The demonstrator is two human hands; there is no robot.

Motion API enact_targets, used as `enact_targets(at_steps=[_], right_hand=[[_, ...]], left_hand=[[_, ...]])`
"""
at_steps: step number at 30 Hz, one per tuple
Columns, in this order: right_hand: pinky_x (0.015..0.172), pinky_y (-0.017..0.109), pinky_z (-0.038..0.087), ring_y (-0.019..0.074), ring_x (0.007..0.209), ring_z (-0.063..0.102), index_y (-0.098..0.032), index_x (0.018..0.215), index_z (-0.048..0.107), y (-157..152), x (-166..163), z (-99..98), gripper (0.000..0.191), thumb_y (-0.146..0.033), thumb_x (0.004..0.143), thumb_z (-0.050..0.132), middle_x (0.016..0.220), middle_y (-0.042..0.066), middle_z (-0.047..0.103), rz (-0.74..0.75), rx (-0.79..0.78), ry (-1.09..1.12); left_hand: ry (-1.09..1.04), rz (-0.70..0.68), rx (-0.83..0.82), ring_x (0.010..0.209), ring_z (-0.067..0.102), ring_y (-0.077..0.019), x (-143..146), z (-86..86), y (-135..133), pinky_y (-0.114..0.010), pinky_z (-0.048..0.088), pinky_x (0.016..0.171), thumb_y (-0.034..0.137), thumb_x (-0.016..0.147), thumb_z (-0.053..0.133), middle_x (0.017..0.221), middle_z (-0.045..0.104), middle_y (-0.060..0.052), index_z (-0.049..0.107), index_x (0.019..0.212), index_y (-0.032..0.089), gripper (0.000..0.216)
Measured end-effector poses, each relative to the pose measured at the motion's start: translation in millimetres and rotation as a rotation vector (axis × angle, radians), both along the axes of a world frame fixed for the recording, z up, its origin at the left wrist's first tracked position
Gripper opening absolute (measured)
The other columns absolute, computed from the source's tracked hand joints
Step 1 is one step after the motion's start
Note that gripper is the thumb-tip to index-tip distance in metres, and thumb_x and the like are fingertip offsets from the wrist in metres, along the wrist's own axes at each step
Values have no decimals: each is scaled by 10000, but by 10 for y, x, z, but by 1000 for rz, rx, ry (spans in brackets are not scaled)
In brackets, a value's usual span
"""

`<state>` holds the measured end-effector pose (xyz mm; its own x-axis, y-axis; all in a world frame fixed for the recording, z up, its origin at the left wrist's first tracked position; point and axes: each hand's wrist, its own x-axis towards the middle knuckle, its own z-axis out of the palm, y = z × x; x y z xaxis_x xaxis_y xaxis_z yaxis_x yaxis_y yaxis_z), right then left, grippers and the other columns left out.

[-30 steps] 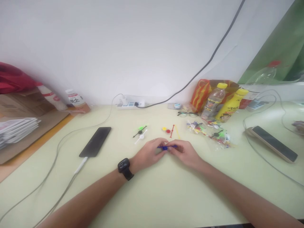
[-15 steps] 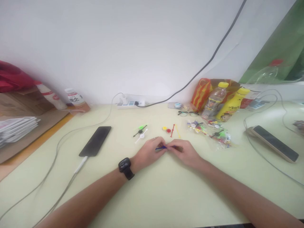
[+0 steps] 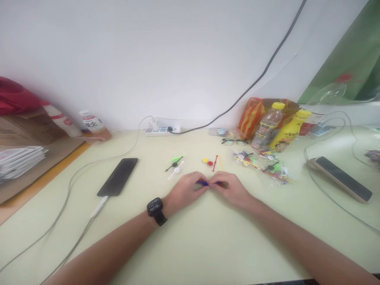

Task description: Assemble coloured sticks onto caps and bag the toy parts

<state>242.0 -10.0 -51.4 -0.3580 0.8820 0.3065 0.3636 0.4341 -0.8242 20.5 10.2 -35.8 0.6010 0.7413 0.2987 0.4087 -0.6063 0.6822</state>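
Between the fingertips of my left hand [image 3: 189,190] and my right hand [image 3: 228,188] is a small blue plastic arrow piece [image 3: 203,183]. Both hands are closed in a pinch and meet at its middle, so part of it is hidden. Just beyond the hands lie a red arrow [image 3: 215,163], a thin yellow arrow [image 3: 221,163], a red round piece [image 3: 210,163] and a yellow round piece [image 3: 205,160]. Further left are a white arrow spinner [image 3: 176,170], a black one [image 3: 175,164] and a green one [image 3: 179,157].
Bags of coloured plastic pieces [image 3: 267,164] lie at the right, below a yellow bottle [image 3: 289,132] and a clear bottle [image 3: 267,124]. Glasses [image 3: 234,141] rest behind. A charging phone [image 3: 118,177] is at left, another phone [image 3: 344,179] at right. A power strip [image 3: 163,130] stands by the wall.
Both hands stay almost in place, still pinching the blue arrow piece. The view has shifted very slightly; the pieces on the table lie as before.
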Motion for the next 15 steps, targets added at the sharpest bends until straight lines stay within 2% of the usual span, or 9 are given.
enact_targets(at_steps=[7, 11, 15], right_hand=[[778, 352, 555, 209, 855, 659, -242, 1043, 783, -2, -2, -63, 309, -183, 1003, 483, 945, 84, 690, 40, 329, -164], [811, 359, 568, 211, 897, 673, -253, 1128, 761, 21, 12, -106, 311, -164, 1000, 492, 1003, 81, 699, 58, 327, -156], [836, 369, 557, 226, 936, 654, -230, 1133, 734, -15, 7, -60, 323, -119, 982, 472, 1025, 95, 687, 75, 382, -274]], left_hand=[[116, -3, 234, 905, 707, -225, 19, -41, 7, -366, 570, 814, 254, 980, 576, 968, 745, -81, 715, 918, 203, 161], [119, 64, 202, 889, 694, -225, 22, -27, 18, -364, 558, 793, 249, 947, 629, 925, 742, -56, 697, 917, 212, 83], [134, 75, 197, 907, 683, -230, 22, -19, 28, -362, 544, 790, 217, 929, 641, 913, 741, -50, 707, 920, 217, 67]])
